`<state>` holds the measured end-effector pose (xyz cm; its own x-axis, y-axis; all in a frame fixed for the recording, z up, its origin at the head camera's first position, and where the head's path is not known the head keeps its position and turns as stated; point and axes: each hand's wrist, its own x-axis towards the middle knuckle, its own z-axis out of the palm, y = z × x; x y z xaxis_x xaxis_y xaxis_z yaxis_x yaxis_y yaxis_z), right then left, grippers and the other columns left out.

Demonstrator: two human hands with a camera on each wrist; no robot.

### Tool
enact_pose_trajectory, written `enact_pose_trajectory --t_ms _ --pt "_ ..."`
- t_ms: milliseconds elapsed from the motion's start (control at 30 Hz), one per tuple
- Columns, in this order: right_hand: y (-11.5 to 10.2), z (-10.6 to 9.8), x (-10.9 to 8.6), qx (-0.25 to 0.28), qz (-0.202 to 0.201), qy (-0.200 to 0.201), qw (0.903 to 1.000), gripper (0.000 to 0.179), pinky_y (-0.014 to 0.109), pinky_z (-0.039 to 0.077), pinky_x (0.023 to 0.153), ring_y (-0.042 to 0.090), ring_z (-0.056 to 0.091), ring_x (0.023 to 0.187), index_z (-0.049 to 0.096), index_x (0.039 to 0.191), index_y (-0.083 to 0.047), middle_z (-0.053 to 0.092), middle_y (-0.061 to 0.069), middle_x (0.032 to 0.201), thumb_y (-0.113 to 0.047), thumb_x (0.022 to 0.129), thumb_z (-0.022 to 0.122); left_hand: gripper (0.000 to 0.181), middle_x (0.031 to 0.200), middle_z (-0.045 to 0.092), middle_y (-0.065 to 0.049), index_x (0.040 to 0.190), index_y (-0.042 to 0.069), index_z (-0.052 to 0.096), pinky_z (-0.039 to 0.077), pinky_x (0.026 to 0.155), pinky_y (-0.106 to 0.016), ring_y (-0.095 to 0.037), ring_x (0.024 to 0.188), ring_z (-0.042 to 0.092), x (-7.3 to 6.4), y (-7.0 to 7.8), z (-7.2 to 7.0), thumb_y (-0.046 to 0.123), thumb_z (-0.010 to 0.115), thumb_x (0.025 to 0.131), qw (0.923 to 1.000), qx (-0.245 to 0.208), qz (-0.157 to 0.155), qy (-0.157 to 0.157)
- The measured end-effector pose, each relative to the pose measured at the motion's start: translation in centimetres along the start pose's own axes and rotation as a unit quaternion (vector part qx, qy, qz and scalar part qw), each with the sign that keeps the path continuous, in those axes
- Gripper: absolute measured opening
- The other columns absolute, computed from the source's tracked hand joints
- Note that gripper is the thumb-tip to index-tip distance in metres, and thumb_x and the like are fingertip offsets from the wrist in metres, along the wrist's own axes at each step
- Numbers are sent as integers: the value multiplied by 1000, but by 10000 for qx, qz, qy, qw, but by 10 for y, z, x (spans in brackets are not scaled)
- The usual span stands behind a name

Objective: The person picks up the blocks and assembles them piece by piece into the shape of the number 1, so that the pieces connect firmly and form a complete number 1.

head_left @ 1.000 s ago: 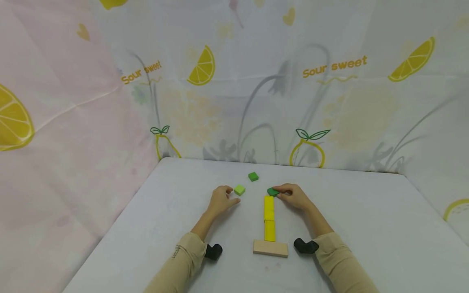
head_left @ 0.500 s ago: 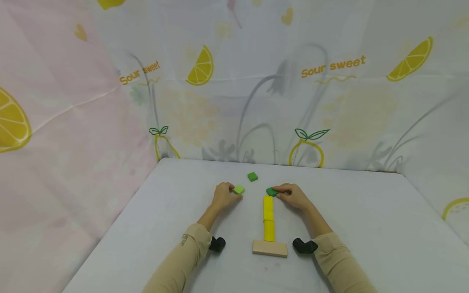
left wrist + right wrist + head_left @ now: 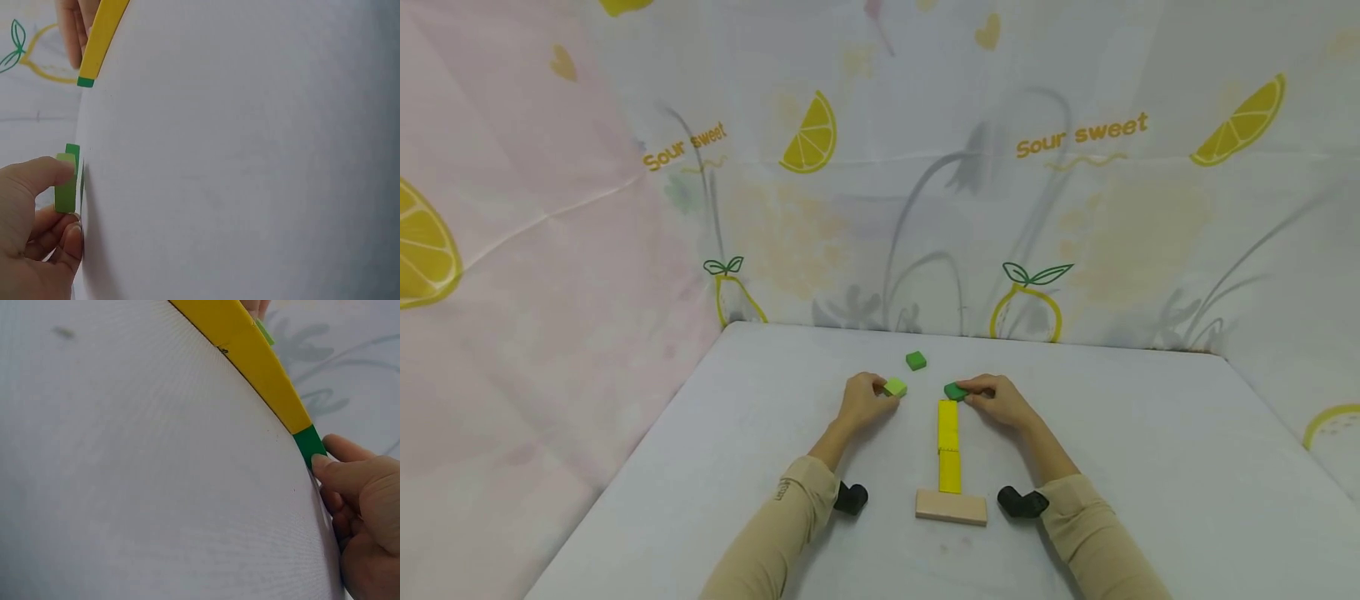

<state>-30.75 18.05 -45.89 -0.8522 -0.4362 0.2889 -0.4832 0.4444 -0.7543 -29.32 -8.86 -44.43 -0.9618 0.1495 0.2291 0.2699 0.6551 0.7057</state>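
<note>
My left hand (image 3: 861,404) pinches a light green square block (image 3: 896,387) between thumb and fingers; the left wrist view shows the thumb on this green block (image 3: 65,190). Across from it, my right hand (image 3: 1002,403) pinches a dark green block (image 3: 955,391). That dark green block (image 3: 309,445) lies against the far end of a row of two yellow blocks (image 3: 948,425). At the row's near end a pale wooden plank (image 3: 951,507) lies crosswise. A third, mid-green block (image 3: 916,361) sits farther back, touched by neither hand.
All the blocks are on a white table (image 3: 1150,467). Behind it and to the left hangs a cloth (image 3: 880,208) printed with lemons. Black wrist-worn devices (image 3: 1023,502) sit on the inner side of both forearms, beside the plank.
My left hand has moved right and closed its fingers on the light green block, which has shifted slightly right. The right hand stays at the dark green block.
</note>
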Motion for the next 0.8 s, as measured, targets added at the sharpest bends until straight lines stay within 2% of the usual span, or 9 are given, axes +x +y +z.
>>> enact_pose_trajectory --t_ms 133,267,367,533,667,800 --pt "-19 -2 -3 32 77 -30 10000 25 52 41 94 42 55 107 63 111 12 62 27 110 4 87 60 33 90 64 -16 101 -11 65 49 74 -36 -25 83 58 3 3 5 10 72 77 9997 -3 174 -158" --pt "-19 -2 -3 -27 98 -14 9999 25 52 41 93 43 55 108 61 111 14 61 29 111 7 87 59 32 90 64 -15 101 -10 65 49 74 -34 -23 83 58 6 8 10 11 73 78 9992 -5 239 -313" --pt "-2 0 -1 -62 63 0 10000 25 47 44 93 39 56 107 64 111 9 64 24 110 2 88 61 31 88 64 -14 100 -9 66 48 72 -31 -21 80 56 7 12 14 10 74 77 9988 -44 300 -394" --pt "-2 -1 -1 -29 17 -25 10000 25 42 46 90 37 57 104 65 111 6 65 21 109 -1 87 63 31 88 64 -13 100 -8 66 48 70 -27 -19 78 56 11 15 19 9 76 76 9981 -60 413 -463" --pt "-3 -2 -1 -60 111 -14 9999 25 42 45 91 36 57 105 65 112 6 64 21 111 -1 87 63 30 89 65 -14 100 -8 66 48 72 -28 -20 80 57 13 18 23 8 76 76 9978 -119 432 -488" --pt "-8 -1 -2 -38 178 -10 9998 25 49 43 93 39 56 107 64 112 8 63 24 112 1 88 61 30 89 65 -13 99 -7 67 48 73 -26 -19 80 56 15 20 27 8 76 75 9975 -105 387 -580"
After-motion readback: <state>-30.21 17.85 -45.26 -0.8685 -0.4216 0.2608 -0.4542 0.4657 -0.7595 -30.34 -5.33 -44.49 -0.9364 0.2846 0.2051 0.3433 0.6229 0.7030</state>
